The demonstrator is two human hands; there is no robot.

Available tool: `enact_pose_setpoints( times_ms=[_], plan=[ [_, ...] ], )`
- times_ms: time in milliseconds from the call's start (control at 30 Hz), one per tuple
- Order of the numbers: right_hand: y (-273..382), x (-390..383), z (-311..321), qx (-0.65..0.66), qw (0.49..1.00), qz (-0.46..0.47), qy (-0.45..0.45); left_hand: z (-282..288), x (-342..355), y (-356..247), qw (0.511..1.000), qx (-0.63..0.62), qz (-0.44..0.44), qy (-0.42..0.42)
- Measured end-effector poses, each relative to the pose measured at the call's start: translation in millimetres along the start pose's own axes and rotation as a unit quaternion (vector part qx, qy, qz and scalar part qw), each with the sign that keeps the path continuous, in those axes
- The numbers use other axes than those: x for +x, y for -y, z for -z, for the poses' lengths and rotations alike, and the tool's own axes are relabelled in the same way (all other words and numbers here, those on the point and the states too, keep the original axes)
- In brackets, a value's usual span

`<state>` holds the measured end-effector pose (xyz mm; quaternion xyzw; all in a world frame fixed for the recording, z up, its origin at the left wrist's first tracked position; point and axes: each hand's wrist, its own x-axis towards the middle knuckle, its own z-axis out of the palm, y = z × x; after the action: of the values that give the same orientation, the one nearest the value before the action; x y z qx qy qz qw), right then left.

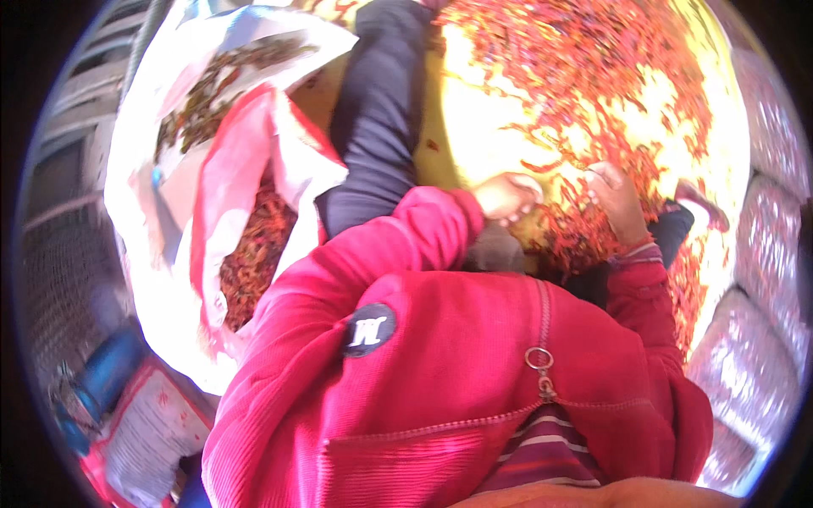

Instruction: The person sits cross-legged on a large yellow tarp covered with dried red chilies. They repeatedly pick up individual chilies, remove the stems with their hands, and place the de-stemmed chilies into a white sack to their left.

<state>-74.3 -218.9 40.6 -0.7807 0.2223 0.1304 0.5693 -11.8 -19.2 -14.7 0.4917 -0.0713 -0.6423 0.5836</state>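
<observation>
Dried red chilli peppers [584, 51] lie spread in a loose heap over a bright yellow sheet [483, 102] in front of me. My left hand [508, 198] is closed above the near edge of the heap, thumb against the curled fingers. Across a small gap, my right hand [616, 200] is closed too, fingertips pinched and facing the left hand. Glare and small size hide what either hand holds. Below and between the hands is a darker cluster of chillies [576, 241], close to my lap.
To my left stands a white sack [135, 220] with brownish pods inside, and a red-edged sack [229, 161] holding red chillies. Shiny clear-wrapped packs [745, 347] are stacked at the right. A blue cylindrical container [110, 368] lies at lower left. My outstretched leg [377, 110] separates sacks and sheet.
</observation>
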Motion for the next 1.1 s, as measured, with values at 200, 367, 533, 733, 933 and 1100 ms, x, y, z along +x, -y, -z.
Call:
enact_pose_setpoints(
  times_ms=[200,367,533,733,933,1100],
  plan=[
    [150,62,-109,-0.034,0.946,0.293,0.134,5,-5,8,0.998,-0.030,-0.058,0.022],
    [213,74,-159,-0.235,0.876,0.409,0.101,6,-16,1,0.997,-0.041,-0.059,-0.013],
    [116,92,-97,-0.094,0.952,0.280,0.083,3,-14,-1,0.997,-0.032,-0.060,0.028],
    [-7,86,-26,-0.233,0.940,0.241,-0.061,2,-15,-1,0.995,-0.053,-0.059,0.054],
    [17,122,-37,-0.388,0.901,0.022,-0.196,-3,-2,-3,0.996,-0.091,-0.008,0.020],
    [-12,117,-43,-0.395,0.904,0.092,-0.133,1,4,5,0.994,-0.105,0.000,-0.018]
  ],
)
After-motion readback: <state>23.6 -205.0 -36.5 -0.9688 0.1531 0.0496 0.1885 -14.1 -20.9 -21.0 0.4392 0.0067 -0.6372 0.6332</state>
